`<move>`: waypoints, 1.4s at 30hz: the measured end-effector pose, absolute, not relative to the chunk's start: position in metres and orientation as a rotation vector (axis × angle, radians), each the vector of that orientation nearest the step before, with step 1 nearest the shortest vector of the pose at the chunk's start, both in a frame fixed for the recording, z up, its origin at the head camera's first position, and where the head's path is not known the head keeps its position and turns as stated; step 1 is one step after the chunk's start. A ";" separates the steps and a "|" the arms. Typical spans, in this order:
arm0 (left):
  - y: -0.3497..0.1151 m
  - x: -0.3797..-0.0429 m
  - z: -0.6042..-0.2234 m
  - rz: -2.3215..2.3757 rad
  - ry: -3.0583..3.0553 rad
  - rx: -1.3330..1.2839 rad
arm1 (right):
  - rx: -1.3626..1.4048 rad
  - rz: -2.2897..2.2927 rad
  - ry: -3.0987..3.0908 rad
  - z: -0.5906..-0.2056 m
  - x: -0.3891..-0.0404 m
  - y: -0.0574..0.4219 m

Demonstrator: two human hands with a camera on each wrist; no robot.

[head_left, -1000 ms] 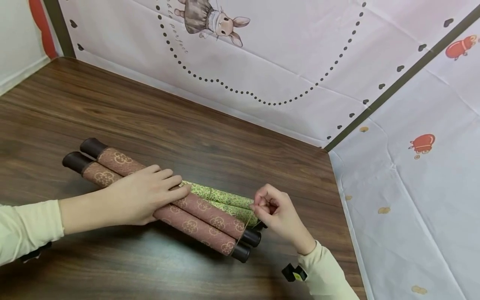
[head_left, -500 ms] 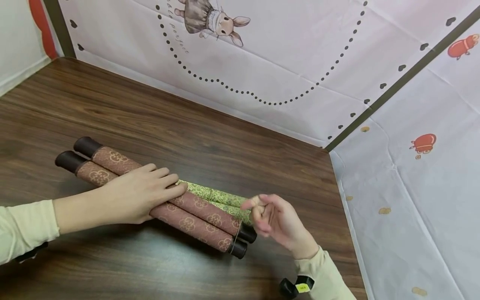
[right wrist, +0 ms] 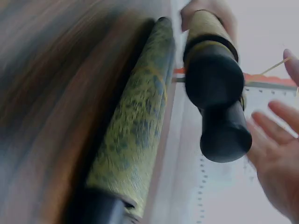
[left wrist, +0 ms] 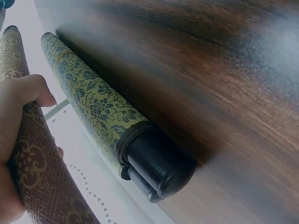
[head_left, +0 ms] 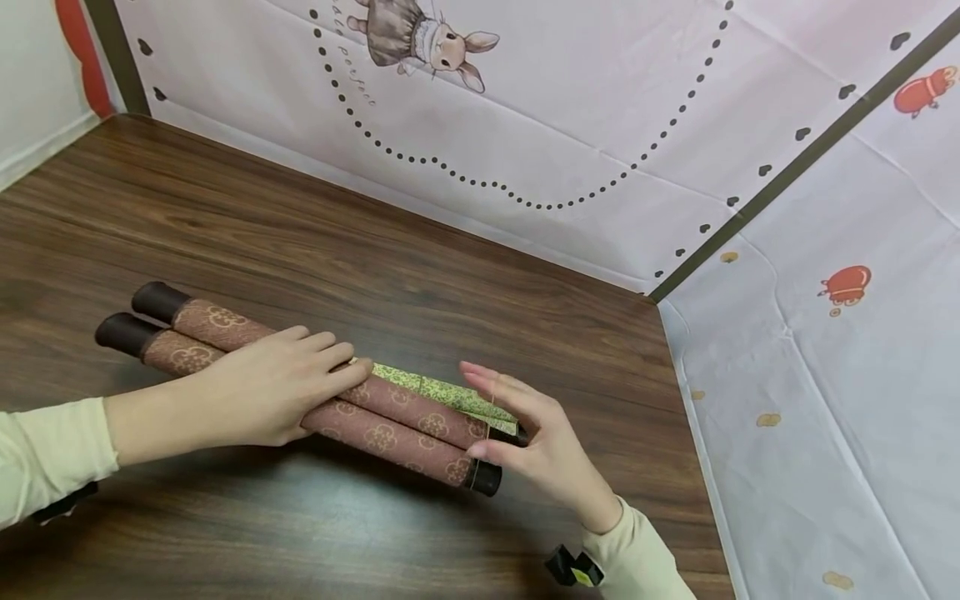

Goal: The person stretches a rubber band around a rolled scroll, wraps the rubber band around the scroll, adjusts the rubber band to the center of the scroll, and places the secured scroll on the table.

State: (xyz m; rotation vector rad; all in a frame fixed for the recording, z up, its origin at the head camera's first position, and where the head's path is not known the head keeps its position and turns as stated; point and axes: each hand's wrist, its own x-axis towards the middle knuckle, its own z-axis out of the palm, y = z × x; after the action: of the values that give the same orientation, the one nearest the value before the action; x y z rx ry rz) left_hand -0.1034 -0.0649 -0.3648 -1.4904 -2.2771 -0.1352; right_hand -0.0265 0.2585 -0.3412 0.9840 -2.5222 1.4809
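My left hand [head_left: 281, 392] grips the middle of a reddish-brown patterned scroll [head_left: 386, 437], rolled as two side-by-side rolls with dark end knobs [head_left: 487, 477]. The scroll is held above the table in the left wrist view. My right hand [head_left: 551, 446] is at its right end, fingers extended and spread. A thin yellow elastic band [right wrist: 274, 68] stretches from that end to a fingertip of this hand. Behind and below, a yellow-green floral scroll [left wrist: 96, 100] with black knobs [left wrist: 161, 161] lies on the table, a thin band [right wrist: 154, 74] around it.
The dark wood-grain table [head_left: 300, 225] spreads around both scrolls. A pale printed sheet [head_left: 540, 100] with a rabbit stands along the back, and another sheet [head_left: 847, 400] borders the right side.
The right hand has unfolded from a pinch near the scroll's end to spread fingers with the band stretched on them. The brown scroll has shifted slightly left, its left end lower.
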 end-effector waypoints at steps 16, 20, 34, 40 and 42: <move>-0.070 -0.103 -0.365 -0.205 -2.297 -1.412 | 0.691 1.517 -2.443 -0.328 -0.026 0.260; -0.071 -0.103 -0.365 -0.204 -2.301 -1.410 | 0.578 2.029 -2.261 -0.332 -0.032 0.269; -0.073 -0.104 -0.362 -0.227 -2.309 -1.412 | 0.958 2.603 -1.960 -0.334 -0.037 0.285; -0.074 -0.102 -0.361 -0.240 -2.312 -1.475 | 0.824 2.327 -2.335 -0.342 -0.047 0.298; -0.073 -0.100 -0.361 -0.249 -2.332 -1.531 | 0.879 2.348 -2.366 -0.347 -0.052 0.298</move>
State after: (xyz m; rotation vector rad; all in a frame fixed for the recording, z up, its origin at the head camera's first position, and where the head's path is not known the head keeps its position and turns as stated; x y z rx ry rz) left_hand -0.0997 -0.0733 -0.3612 -1.5311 -2.3317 -0.2485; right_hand -0.0519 0.2976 -0.3468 0.8790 -2.3661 2.3484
